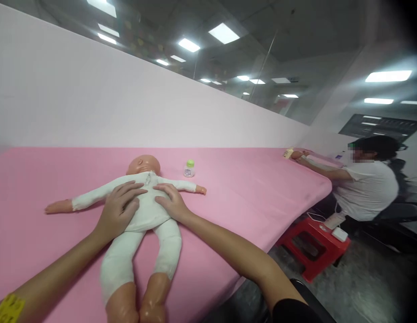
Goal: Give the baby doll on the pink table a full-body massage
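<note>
Head view, 2 hands (pixel 146 204) flat on doll (pixel 141 211), table edge (pixel 296 220) right

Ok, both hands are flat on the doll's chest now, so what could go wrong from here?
The left hand and right hand rest on the doll, whose legs point toward the near edge of the pink table; a pull toward the person might slide it off. The small green-capped bottle stands just beyond the doll's outstretched arm, so swinging that arm could tip it. The white suit looks loose and may bunch under the palms.
</note>
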The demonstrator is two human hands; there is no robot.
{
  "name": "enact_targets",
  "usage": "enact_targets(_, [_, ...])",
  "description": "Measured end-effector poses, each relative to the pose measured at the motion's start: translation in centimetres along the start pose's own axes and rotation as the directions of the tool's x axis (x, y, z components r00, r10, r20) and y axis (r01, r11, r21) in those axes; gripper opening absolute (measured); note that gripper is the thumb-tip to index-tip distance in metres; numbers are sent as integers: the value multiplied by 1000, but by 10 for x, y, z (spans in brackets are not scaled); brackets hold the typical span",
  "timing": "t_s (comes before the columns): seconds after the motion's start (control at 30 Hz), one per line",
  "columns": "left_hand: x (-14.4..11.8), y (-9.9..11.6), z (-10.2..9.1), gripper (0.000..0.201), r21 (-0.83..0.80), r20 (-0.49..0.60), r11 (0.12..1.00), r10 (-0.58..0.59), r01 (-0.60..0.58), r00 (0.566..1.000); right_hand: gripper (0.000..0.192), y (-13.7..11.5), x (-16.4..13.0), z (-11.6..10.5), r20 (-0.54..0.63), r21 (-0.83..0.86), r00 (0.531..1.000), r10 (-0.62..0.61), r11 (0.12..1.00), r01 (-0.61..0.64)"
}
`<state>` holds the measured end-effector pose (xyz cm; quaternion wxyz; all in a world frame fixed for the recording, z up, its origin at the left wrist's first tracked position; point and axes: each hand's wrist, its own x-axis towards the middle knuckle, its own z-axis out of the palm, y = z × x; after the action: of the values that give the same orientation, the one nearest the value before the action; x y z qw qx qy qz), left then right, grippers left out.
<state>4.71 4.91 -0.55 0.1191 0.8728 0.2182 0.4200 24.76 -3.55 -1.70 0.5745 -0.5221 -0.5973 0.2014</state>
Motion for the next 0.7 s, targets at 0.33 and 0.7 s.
enact_targets(0.33, [2,-10,3,34,1,8,1000,22,-22,1000,40,-2,1,0,-22,-58,999,-29,998,28])
enact_targets(0.7, [-3,-1,2,33,-4,-22,1000,6,-6,1000,51,7,-5,2,-28,-23,998,-62,998,61])
